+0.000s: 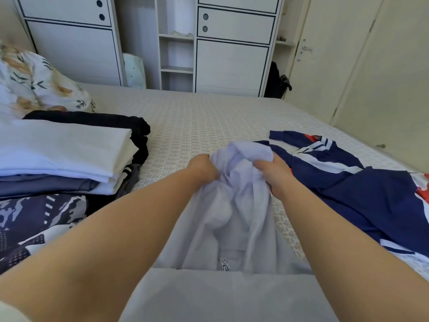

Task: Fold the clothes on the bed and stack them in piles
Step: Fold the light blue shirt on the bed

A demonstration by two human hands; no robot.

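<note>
A light grey zip-up hoodie (232, 228) lies in front of me on the bed (197, 117), its hood bunched up at the far end. My left hand (203, 168) grips the left side of the hood. My right hand (275, 174) grips its right side. A zipper pull shows low in the middle. A pile of folded clothes (65, 154) sits at the left: white and grey pieces on top, black ones behind. A navy, white and red garment (362, 189) lies spread out unfolded at the right.
A patterned navy and white cloth (34, 224) lies at the near left. A floral pillow (34, 82) is at the far left. White wardrobes (232, 54) stand beyond the bed, with a door (325, 66) at the right.
</note>
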